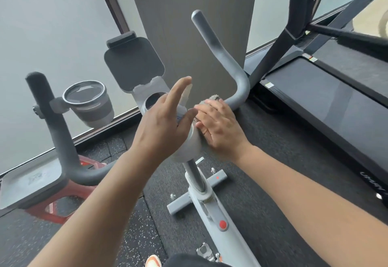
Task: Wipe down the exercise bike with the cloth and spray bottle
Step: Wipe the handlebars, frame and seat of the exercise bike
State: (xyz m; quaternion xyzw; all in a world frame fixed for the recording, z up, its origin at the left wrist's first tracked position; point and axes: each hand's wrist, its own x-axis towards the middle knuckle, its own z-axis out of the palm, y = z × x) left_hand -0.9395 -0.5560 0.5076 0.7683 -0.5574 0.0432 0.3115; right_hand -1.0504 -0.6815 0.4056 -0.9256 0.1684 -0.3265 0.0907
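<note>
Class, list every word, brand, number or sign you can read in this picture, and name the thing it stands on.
"UMAY": partly cut off, white letters on the treadmill side rail near the right edge.
Mark on the grey plate at lower left: too faint to read.
Sticker on the treadmill's front corner: too small to read.

Dark speckled rubber floor (130,243), frosted glass wall (52,35), a grey pillar (189,25), and a black treadmill (327,102) at right.

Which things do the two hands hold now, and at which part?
The right hand presses a grey cloth flat against the bike's handlebar near its bend. The left hand is open; a spray bottle shows behind it, but no grip is visible.
</note>
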